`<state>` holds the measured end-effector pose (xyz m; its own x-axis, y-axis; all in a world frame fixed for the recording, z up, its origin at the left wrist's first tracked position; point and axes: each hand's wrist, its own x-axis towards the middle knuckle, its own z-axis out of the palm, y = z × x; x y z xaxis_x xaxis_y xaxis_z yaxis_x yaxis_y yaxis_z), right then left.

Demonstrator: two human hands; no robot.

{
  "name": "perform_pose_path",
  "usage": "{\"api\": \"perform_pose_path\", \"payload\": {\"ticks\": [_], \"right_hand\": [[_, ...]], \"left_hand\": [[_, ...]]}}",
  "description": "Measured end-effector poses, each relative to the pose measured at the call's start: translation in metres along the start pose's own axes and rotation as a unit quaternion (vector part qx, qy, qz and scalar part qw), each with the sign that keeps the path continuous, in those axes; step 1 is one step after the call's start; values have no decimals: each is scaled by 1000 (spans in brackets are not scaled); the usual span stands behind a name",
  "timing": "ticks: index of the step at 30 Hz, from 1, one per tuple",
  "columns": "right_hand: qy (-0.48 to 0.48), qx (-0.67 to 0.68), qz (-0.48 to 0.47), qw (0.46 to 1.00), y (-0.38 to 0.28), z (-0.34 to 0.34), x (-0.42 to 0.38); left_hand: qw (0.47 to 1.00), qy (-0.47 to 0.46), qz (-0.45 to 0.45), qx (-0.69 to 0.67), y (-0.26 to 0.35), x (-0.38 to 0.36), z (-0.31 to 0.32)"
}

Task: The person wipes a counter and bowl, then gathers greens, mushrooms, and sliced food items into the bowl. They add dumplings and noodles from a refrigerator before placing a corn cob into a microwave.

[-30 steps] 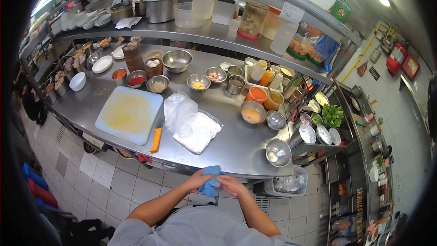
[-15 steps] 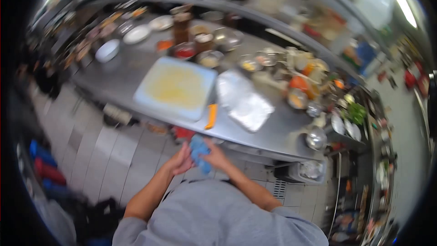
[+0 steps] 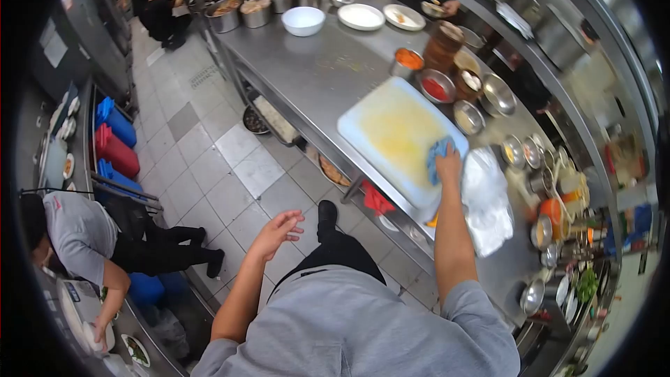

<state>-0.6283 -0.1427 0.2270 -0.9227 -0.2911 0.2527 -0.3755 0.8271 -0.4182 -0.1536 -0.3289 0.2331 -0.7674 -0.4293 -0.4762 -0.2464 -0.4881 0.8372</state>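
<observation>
My right hand (image 3: 449,163) presses a crumpled blue cloth (image 3: 438,153) onto the right part of a white cutting board (image 3: 363,115) stained yellow in its middle. My left hand (image 3: 280,229) hangs over the floor in front of my body, fingers apart and nothing in it. Beside the board's right edge lies a shiny plastic-and-foil package (image 3: 486,199). A bit of the orange handle (image 3: 433,221) shows at the board's near corner, mostly hidden by my right forearm.
Metal bowls with red (image 3: 434,86) and orange food (image 3: 408,59) stand behind the board. Farther left are a white bowl (image 3: 303,21) and white plates (image 3: 361,17). A co-worker (image 3: 84,227) bends over a counter at the left. Another person's hand (image 3: 451,7) shows across the table.
The view has swung left. My right hand has moved from in front of my body onto the board with the blue cloth. My left hand has come away from the cloth.
</observation>
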Motion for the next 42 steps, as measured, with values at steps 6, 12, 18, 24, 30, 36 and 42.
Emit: {"api": "perform_pose_path", "payload": {"ticks": [6,12,18,24,30,36,42], "right_hand": [[-113,159,-182,964,-116,92,11],[-99,308,-191,927,-278,154,175],[-237,125,-100,958,-303,311,411],[-72,139,-247,956,-407,380,322],[-365,360,-412,753,-506,319,80],[-494,521,-201,667,-526,275,110],[-302,128,-237,915,-412,286,329]], "left_hand": [[996,80,-26,-37,29,54,-78],[982,170,-61,50,65,137,-168],[931,335,-109,100,20,137,-274],[904,345,-246,52,-40,104,-286],[896,263,-356,43,-54,119,-294],[913,287,-290,-11,-30,149,-371],[916,267,-295,58,8,156,-453]]}}
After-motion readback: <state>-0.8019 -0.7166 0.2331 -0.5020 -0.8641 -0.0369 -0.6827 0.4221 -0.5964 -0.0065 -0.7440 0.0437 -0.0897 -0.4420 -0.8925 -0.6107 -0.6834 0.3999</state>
